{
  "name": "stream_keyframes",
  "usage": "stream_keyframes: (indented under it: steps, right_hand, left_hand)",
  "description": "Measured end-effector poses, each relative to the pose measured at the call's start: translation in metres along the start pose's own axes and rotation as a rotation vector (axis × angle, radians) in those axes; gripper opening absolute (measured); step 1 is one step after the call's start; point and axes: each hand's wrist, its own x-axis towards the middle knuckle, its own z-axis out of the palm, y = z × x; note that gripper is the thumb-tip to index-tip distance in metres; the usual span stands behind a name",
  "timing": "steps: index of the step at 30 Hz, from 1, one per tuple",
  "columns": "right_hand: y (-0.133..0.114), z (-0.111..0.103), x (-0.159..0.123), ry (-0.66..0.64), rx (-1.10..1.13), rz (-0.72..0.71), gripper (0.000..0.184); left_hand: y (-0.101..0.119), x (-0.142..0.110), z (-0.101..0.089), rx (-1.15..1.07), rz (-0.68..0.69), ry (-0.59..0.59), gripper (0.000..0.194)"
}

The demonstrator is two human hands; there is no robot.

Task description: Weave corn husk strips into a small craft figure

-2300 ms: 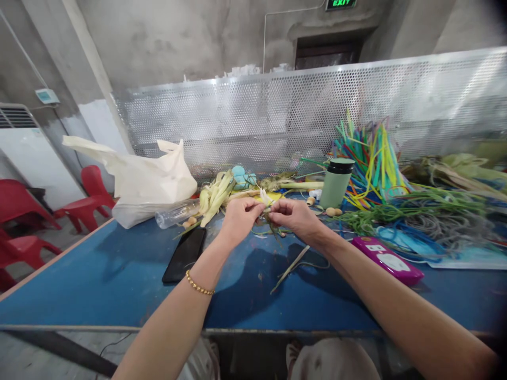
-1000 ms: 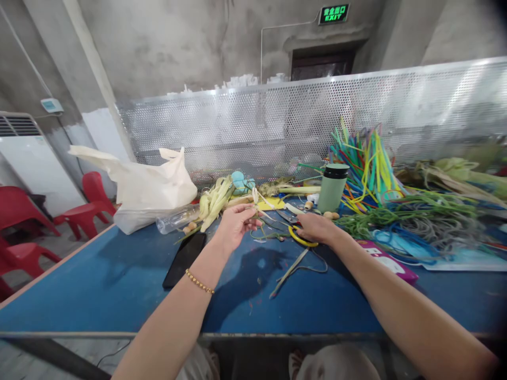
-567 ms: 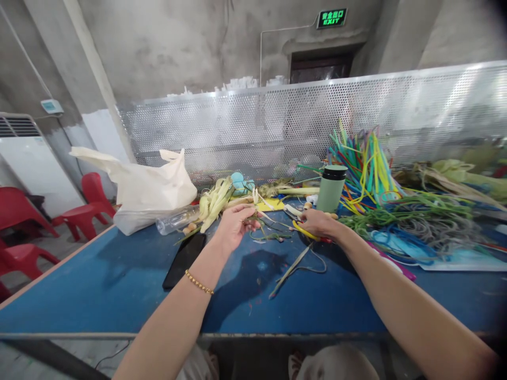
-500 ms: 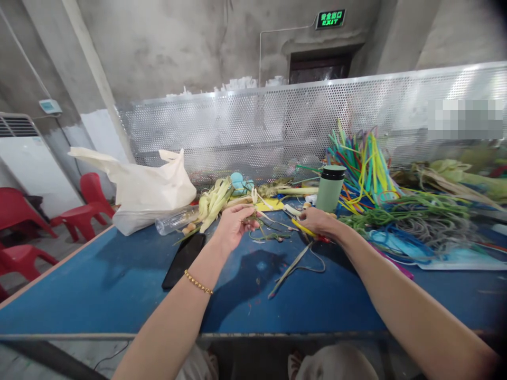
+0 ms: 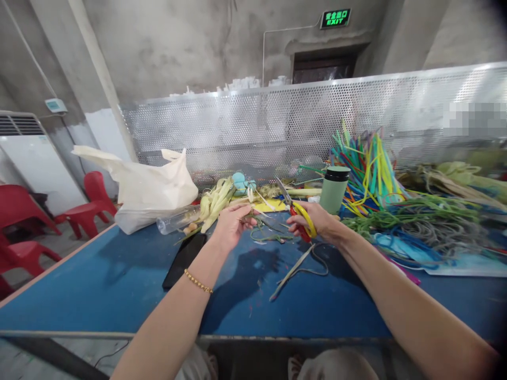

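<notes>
My right hand (image 5: 311, 219) grips a pair of scissors (image 5: 301, 214) with yellow and red handles. Their metal blades point up and to the left, above the table. My left hand (image 5: 233, 227) is closed, thumb against fingers, on thin green and pale leaf strips (image 5: 264, 216); their ends stick out to the right, towards the scissors, apart from the blades. Below the hands a loose leaf strip (image 5: 291, 274) with a curled green cord lies on the blue table (image 5: 245, 311). More thin green cord (image 5: 273, 238) lies between the hands.
Left of my hands are a black phone (image 5: 184, 261), a clear plastic bottle (image 5: 174, 220), pale husks (image 5: 216, 200) and a white bag (image 5: 154, 190). On the right stand a green cup (image 5: 335, 190) and piles of coloured strips (image 5: 368, 169) and green cords (image 5: 415, 211). A perforated metal panel (image 5: 237, 126) runs behind.
My right hand has lifted the scissors off the table area beside the cup, and the blades now point upward. My left hand stays nearly in place with the strips.
</notes>
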Motion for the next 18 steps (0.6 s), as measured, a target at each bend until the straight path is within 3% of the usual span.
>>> stream_keyframes:
  steps: [6,11,18]
  right_hand:
    - [0.003,0.014,0.006,0.148,-0.376,-0.282,0.038]
    - [-0.004,0.023,-0.005,0.122,-0.583,-0.351,0.042]
    - [-0.007,0.030,-0.011,0.109,-0.761,-0.442,0.034]
  left_hand:
    - [0.002,0.008,-0.009,-0.032,0.020,0.039,0.007]
    - [0.002,0.012,-0.011,-0.033,0.022,0.090,0.003]
    - [0.003,0.008,-0.007,-0.026,0.023,0.065,0.003]
